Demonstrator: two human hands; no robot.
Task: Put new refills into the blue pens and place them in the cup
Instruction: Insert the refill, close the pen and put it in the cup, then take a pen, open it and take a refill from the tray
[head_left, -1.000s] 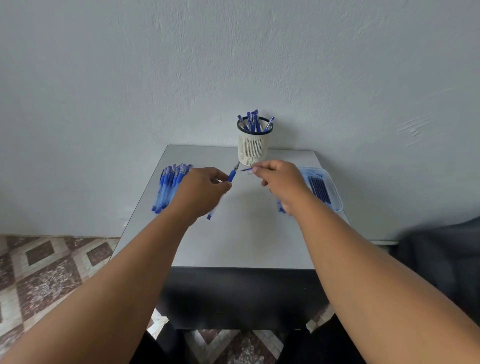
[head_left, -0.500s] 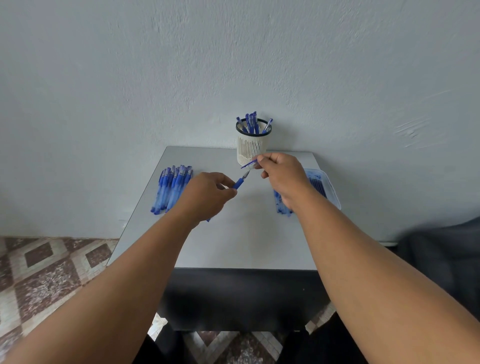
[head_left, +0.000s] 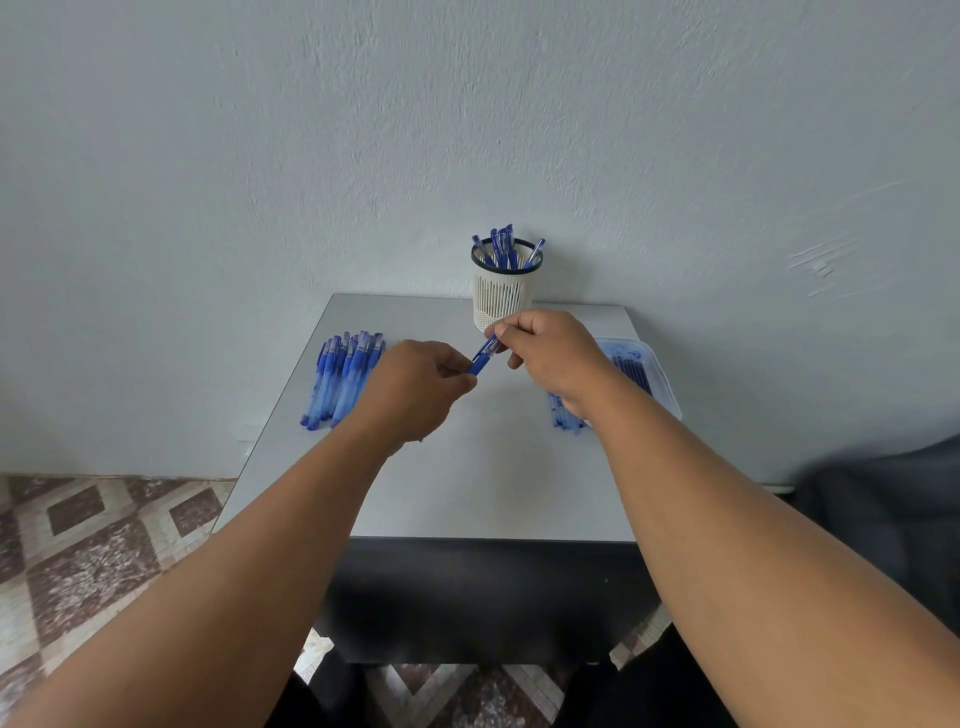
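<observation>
My left hand (head_left: 415, 387) grips the barrel of a blue pen (head_left: 480, 359) above the middle of the grey table (head_left: 467, 467). My right hand (head_left: 553, 353) pinches the pen's upper end with thumb and fingers, just in front of the cup. The white slotted cup (head_left: 503, 299) stands at the table's back edge and holds several blue pens (head_left: 501, 252). A row of several blue pens (head_left: 340, 379) lies on the table's left side.
A clear plastic tray (head_left: 657, 374) with dark refills (head_left: 631, 371) sits on the right of the table; a few blue pen parts (head_left: 563, 415) lie by its near end, partly behind my right wrist. A wall stands behind, tiled floor at the left, and a dark object at the far right.
The refill that my right hand held at the pen's open end has gone into the barrel. Both hands have closed together on the pen.
</observation>
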